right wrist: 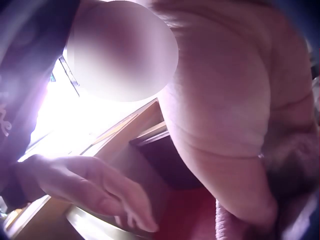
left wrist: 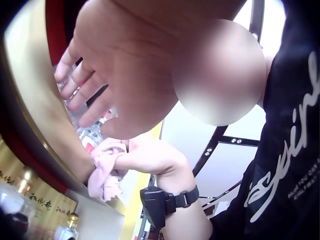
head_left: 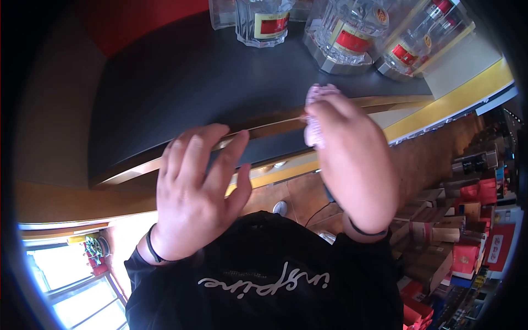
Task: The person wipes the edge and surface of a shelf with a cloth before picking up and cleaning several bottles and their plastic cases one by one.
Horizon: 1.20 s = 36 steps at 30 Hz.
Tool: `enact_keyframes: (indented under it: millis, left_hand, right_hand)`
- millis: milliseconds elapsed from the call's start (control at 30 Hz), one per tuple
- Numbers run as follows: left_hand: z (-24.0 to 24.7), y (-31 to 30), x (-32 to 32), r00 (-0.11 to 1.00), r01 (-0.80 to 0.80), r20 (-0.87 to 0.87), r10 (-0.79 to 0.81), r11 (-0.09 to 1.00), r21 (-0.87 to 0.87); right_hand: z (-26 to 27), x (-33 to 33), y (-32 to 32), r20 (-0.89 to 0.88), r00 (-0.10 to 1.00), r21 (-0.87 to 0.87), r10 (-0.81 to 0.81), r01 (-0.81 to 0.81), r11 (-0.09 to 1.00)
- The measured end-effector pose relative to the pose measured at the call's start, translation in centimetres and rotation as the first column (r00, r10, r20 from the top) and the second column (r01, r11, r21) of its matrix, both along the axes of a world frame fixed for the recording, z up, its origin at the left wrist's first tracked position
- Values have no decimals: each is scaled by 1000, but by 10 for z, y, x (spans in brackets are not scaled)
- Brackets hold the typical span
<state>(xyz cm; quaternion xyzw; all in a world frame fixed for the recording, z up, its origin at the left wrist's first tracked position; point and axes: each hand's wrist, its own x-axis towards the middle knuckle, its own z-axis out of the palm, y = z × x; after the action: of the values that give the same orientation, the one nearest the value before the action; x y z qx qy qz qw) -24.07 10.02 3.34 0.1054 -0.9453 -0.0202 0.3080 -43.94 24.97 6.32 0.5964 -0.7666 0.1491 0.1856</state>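
Note:
A pink cloth (head_left: 313, 132) is bunched in my right hand (head_left: 355, 154), which holds it against the front edge of a dark shelf (head_left: 181, 82). In the left wrist view, folds of the cloth (left wrist: 106, 172) hang below the fingers by the shelf's rim. My left hand (head_left: 201, 187) is spread at the same edge, farther left, fingertips over the gold trim and nothing in its grasp. The right wrist view shows the palm close up, with a bit of ribbed cloth (right wrist: 222, 220) beneath it.
Clear glass bottles with red labels stand at the back of the shelf, one (head_left: 264, 25) in the middle and a boxed one (head_left: 344, 38) to its right. A lower shelf holds gold-capped bottles (left wrist: 67, 227). Stacked cartons (head_left: 429, 258) fill the floor at right.

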Motion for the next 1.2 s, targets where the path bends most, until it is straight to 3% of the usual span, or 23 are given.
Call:
enact_keyframes:
  millis: [100,200,233,367,500,600,733,933,1100,1200]
  left_hand:
    - [-1,8,-14,996,81,47,-81,997,7]
    - [-3,12,-22,991,108,74,-108,994,8]
    - [-4,13,-22,992,99,82,-98,995,-5]
    - [-8,15,-23,994,67,94,-62,997,-43]
    - [-12,17,-28,995,39,95,-32,996,-75]
    - [-12,23,-31,993,9,118,0,997,-76]
    - [-10,27,-32,990,-6,143,16,998,-66]
    - [-7,29,-30,987,-10,158,11,1000,-9]
    - [-8,28,-31,989,-4,150,4,1000,-4]
    - [-8,28,-32,990,2,138,0,1000,-12]
  right_hand:
    - [5,8,-5,-153,987,116,54,-37,993]
    - [-2,-14,4,82,989,-72,123,-117,991]
    - [7,-15,10,202,979,-6,13,-12,1000]
    - [6,-55,29,195,980,-29,-47,54,998]
    - [6,-51,28,168,980,4,-104,105,994]
    - [2,-36,13,50,994,26,-102,100,995]
    - [-3,-24,2,-17,998,8,60,-60,998]
    - [-18,-45,17,266,952,-226,153,-93,970]
    - [-20,-76,36,250,966,-203,-65,118,972]
    - [-14,-76,37,300,951,-179,-67,126,976]
